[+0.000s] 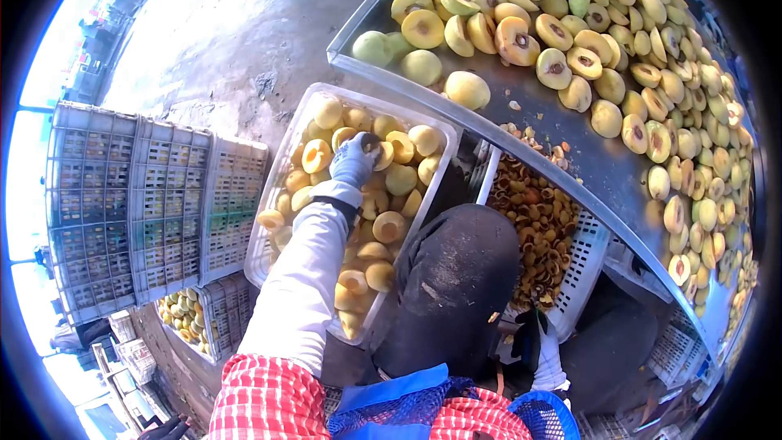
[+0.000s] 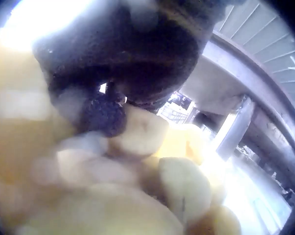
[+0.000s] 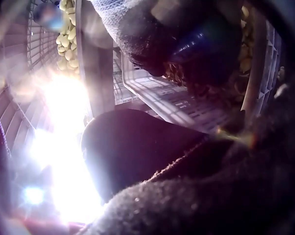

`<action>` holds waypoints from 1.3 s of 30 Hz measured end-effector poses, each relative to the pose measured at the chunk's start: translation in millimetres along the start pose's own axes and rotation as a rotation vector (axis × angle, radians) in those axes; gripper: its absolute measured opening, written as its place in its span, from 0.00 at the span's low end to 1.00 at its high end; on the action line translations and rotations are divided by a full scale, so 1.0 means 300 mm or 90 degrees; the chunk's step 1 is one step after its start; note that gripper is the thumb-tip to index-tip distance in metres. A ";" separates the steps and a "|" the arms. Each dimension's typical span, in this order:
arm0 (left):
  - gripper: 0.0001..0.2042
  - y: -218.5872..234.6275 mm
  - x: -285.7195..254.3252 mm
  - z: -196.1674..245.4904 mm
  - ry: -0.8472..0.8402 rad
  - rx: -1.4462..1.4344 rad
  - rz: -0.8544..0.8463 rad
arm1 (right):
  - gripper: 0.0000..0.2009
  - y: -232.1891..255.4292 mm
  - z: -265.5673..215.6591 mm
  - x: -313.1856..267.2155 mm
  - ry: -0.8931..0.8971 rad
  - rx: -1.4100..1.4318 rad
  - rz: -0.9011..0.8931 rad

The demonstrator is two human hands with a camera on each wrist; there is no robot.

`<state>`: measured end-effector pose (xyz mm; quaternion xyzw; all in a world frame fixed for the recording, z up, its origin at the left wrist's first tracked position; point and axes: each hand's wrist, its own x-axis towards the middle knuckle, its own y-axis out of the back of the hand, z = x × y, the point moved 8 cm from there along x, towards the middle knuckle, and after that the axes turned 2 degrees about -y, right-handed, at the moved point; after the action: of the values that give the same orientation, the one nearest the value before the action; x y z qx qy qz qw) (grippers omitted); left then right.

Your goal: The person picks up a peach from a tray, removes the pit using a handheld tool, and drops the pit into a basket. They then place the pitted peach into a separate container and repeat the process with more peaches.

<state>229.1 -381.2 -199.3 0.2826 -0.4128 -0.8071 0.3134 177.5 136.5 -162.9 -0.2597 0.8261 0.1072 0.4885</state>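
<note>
My left hand [image 1: 353, 161], in a grey glove with dark fingertips, reaches into a white crate [image 1: 262, 257] of halved yellow peaches. Its fingers pinch a peach half [image 1: 383, 156] among the others. In the left wrist view the dark fingertips [image 2: 106, 115] lie against a pale peach half [image 2: 140, 131]. Low beside the knee, my right hand [image 1: 529, 337] is dark-gloved and partly hidden, below a white basket [image 1: 588, 265] of brown pit pieces. In the right wrist view a shiny dark shape [image 3: 196, 46] shows at that hand; I cannot tell whether it is held.
A metal-edged table [image 1: 562, 143] heaped with peach halves and a few whole green ones spans the right. Stacked plastic crates [image 1: 130, 212] stand at the left, with another fruit-filled crate [image 1: 220, 310] below. My bent knee [image 1: 460, 265] separates the white crate from the basket.
</note>
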 end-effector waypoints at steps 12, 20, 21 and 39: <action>0.23 -0.031 -0.174 0.084 -0.033 0.112 0.012 | 0.16 0.029 0.036 0.044 0.055 -0.064 -0.027; 0.23 0.202 -0.180 0.070 -0.232 0.096 0.148 | 0.17 0.010 0.010 0.001 0.035 -0.040 -0.020; 0.20 0.266 -0.191 0.062 -0.197 0.036 0.185 | 0.17 0.008 0.006 -0.002 0.031 -0.036 -0.011; 0.20 -0.063 -0.537 0.140 -0.069 0.045 0.061 | 0.21 0.007 0.048 0.045 0.047 -0.088 -0.060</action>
<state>297.8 -232.8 -162.6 0.2295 -0.4706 -0.7901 0.3187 181.8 140.0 -181.8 -0.3353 0.8208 0.1314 0.4434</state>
